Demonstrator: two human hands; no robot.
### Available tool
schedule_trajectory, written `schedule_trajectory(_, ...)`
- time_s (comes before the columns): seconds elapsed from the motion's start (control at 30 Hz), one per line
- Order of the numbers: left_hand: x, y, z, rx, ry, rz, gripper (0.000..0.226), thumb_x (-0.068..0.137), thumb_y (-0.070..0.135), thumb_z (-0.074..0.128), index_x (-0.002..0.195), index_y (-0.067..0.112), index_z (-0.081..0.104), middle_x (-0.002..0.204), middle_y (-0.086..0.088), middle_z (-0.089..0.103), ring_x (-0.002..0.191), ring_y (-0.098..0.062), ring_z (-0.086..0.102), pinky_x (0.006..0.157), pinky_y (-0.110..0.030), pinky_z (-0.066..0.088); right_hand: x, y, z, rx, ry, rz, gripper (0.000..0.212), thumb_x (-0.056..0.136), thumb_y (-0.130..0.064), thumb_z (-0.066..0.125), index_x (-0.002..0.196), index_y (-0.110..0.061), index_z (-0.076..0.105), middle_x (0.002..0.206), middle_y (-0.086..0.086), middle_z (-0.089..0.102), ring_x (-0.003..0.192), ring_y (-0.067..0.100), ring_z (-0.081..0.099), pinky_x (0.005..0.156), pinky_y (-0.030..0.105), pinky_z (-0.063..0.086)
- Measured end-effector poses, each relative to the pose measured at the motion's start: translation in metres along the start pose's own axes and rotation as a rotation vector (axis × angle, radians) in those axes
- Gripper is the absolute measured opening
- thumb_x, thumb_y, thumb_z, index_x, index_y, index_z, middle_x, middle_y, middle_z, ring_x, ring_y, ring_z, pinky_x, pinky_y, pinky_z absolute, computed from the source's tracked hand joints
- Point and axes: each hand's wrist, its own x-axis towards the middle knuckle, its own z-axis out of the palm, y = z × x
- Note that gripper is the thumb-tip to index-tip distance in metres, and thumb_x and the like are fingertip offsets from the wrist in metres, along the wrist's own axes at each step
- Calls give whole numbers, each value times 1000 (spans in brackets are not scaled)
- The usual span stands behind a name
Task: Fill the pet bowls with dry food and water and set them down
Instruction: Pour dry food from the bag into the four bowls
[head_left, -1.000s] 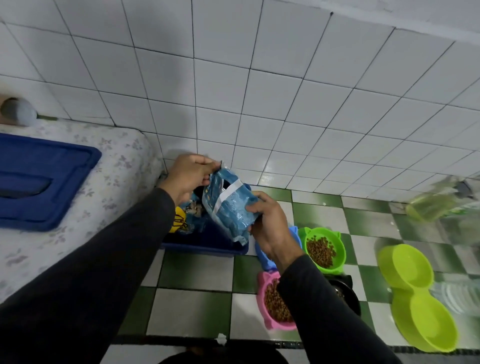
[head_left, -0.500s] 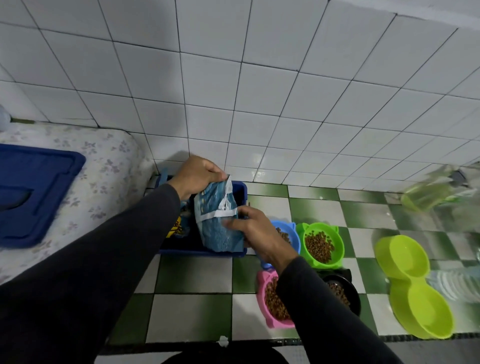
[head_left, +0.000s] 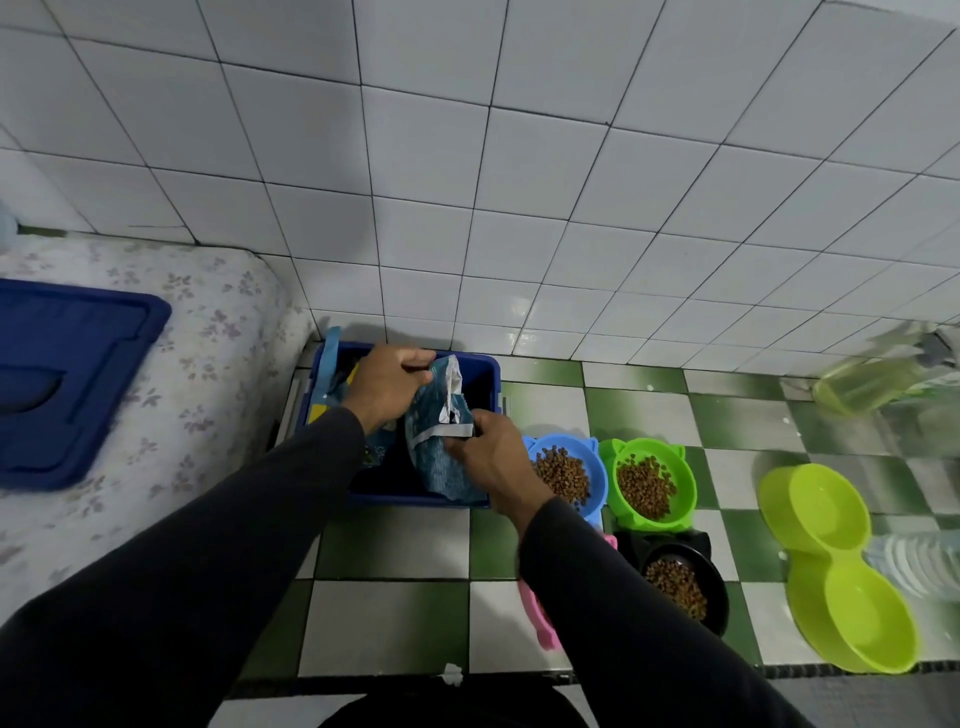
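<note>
Both my hands hold a blue dry-food bag (head_left: 441, 457) inside a dark blue crate (head_left: 491, 374) on the floor. My left hand (head_left: 387, 387) grips the bag's folded top; my right hand (head_left: 493, 457) clasps its side. Right of the crate stand a blue bowl (head_left: 595, 478) and a green bowl (head_left: 685, 480), both with kibble. In front of them sits a black bowl (head_left: 714, 587) with kibble, and a pink bowl (head_left: 540, 623) mostly hidden by my right sleeve. A lime double bowl (head_left: 831, 566) lies empty at the right.
A flowered mattress (head_left: 208, 364) with a blue lid (head_left: 67, 384) on it fills the left. A white tiled wall (head_left: 519, 182) rises just behind the crate. A clear plastic bottle (head_left: 914, 561) lies by the double bowl; a greenish clear container (head_left: 867, 384) sits far right.
The bag has gone from above the crate's front edge down into the crate, both hands moving with it. The blue bowl, earlier hidden by my right hand, now shows fully.
</note>
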Motion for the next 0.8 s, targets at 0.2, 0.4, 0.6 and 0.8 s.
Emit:
schedule_trajectory(0.2, -22, -8, 8, -23, 18, 38, 55, 97, -4, 61, 150, 11, 50, 145, -7, 58, 130, -20, 56, 105, -33, 48, 4, 2, 5, -53, 80, -29, 14, 87, -15, 71, 99, -21, 69, 95, 3, 76, 92, 24, 71, 84, 48, 60)
schedule_trajectory(0.4, -41, -17, 15, 75, -8, 95, 56, 96, -4, 56, 149, 13, 51, 145, -5, 58, 133, -19, 54, 112, -38, 46, -8, -11, 2, -381, 200, -244, 22, 92, -8, 64, 113, -6, 57, 100, 8, 65, 87, 23, 60, 72, 32, 46)
schedule_trajectory(0.6, -57, -12, 10, 195, 54, 124, 50, 101, 8, 58, 150, 7, 48, 148, -12, 54, 135, -26, 52, 114, -38, 42, -11, -10, -8, -763, 259, -472, 70, 88, -14, 68, 149, -3, 36, 122, 18, 61, 107, 34, 54, 86, 46, 50)
schedule_trajectory(0.8, -82, -10, 2, 292, 101, 169, 46, 102, 11, 56, 147, 6, 50, 146, -13, 55, 134, -29, 51, 114, -42, 42, -6, -15, -29, -915, 144, -427, 61, 90, -48, 68, 136, -16, 44, 123, 9, 62, 112, 29, 52, 90, 41, 45)
